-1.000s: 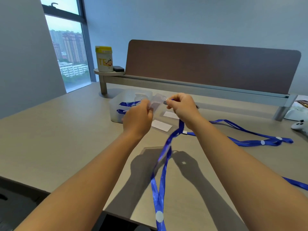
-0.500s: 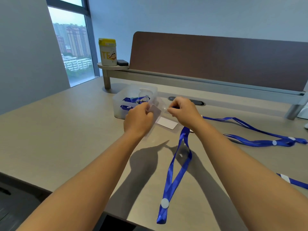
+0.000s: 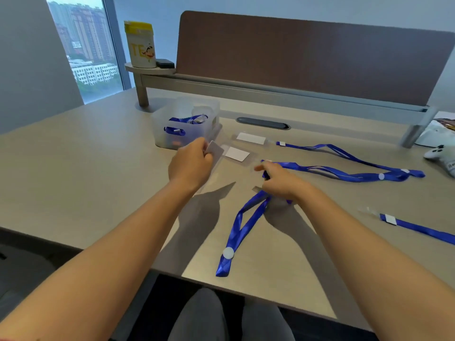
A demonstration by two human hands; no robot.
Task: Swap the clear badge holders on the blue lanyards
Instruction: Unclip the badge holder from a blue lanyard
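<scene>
My left hand [image 3: 190, 164] pinches a clear badge holder [image 3: 214, 151] with a white card in it, just above the desk. My right hand [image 3: 280, 180] is lower, near the desk top, its fingers closed on the clip end of a blue lanyard [image 3: 242, 226] whose loop trails toward the front edge. A second clear holder with a white card [image 3: 236, 154] lies flat between my hands. A third holder [image 3: 251, 138] lies farther back, by the end of another blue lanyard [image 3: 344, 156].
A translucent bin [image 3: 186, 124] with more lanyards stands behind my left hand. More blue lanyards lie at right [image 3: 344, 172] and far right [image 3: 418, 228]. A yellow-lidded canister [image 3: 140, 44] sits on the raised shelf. A white controller [image 3: 440, 155] is at the right edge.
My hands have come apart: the right hand dropped to the desk with the lanyard end, the left kept the clear holder. The camera tilted down and closer.
</scene>
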